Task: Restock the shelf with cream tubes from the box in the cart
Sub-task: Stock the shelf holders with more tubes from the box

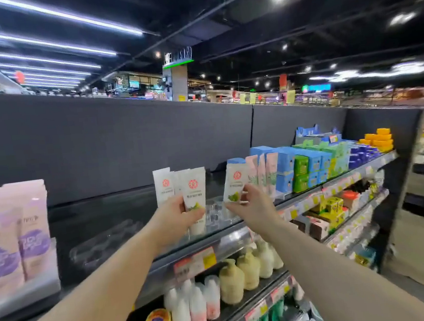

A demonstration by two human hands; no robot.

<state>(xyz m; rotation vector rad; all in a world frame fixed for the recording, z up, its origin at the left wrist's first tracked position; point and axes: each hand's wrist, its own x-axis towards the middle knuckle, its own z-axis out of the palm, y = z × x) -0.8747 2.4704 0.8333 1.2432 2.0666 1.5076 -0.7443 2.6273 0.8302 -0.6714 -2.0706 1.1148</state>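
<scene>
At the dark top shelf (122, 216), we hold white cream tubes upright.
Our left hand (175, 216) grips two tubes (192, 188); our right hand (249, 203) pinches one green-leaf tube (233, 187) beside pink tubes (262, 173). Set down carelessly, it may topple its neighbours.

Cream tubes (194, 188) on top shelf (122, 216), boxes (308, 166) right.
</scene>
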